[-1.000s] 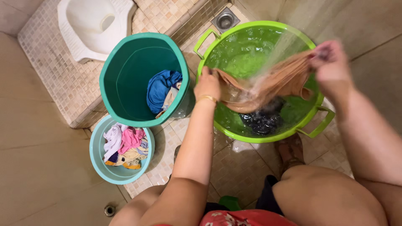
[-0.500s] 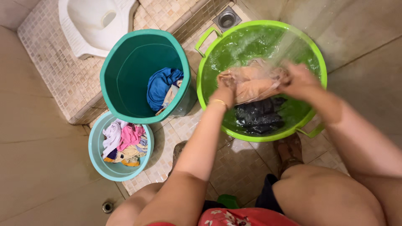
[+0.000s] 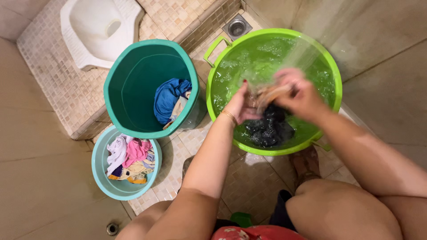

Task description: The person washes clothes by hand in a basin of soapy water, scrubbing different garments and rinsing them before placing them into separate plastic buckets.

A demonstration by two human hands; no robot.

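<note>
My left hand (image 3: 239, 106) and my right hand (image 3: 299, 95) are pressed together over a lime green tub (image 3: 334, 71) of soapy water, both shut on a bunched wet peach cloth (image 3: 267, 93). Only a small wad of the cloth shows between the fingers, and it is blurred. A dark garment (image 3: 269, 126) lies in the water just below the hands. A thin gold bangle sits on my left wrist.
A tall teal bucket (image 3: 116, 82) left of the tub holds a blue garment (image 3: 167, 95). A smaller pale blue bucket (image 3: 98, 171) at lower left is full of mixed clothes. A white squat toilet (image 3: 95, 29) sits on a tiled step; floor drains (image 3: 236, 26) lie beyond the tub.
The peach cloth, stretched wide between both hands a second ago, is now gathered into a small wad. My hands have closed together over the middle of the tub.
</note>
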